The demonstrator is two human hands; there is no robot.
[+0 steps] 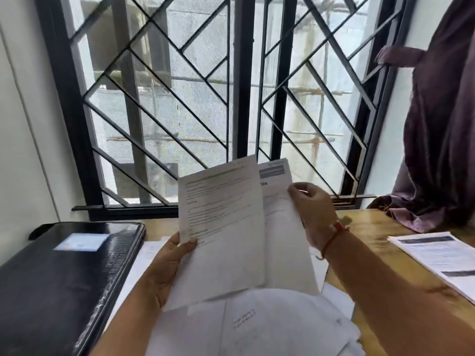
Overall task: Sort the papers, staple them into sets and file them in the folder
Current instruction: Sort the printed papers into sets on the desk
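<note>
I have two printed sheets raised in front of me, above the worktop (370,242). My left grip (164,265) pinches the front sheet (221,227) at its left edge, thumb on the printed face and fingers behind. My right grip (313,214) grasps the rear sheet (285,253) by its right edge, fingers curled round it. The rear sheet carries a grey header box at its top and is half hidden behind the front one; the two overlap, fanned apart at the top. Below them, near me, a loose pile of white papers (270,327) lies spread on the worktop. To the left lies the black folder (51,278), closed and flat, with a pale label (82,242) on its cover. At the right edge lies a separate printed document (437,258). A red thread bracelet (331,240) circles my right wrist. Beyond stands a black window grille (167,98), with a purple curtain (442,150) at far right.
</note>
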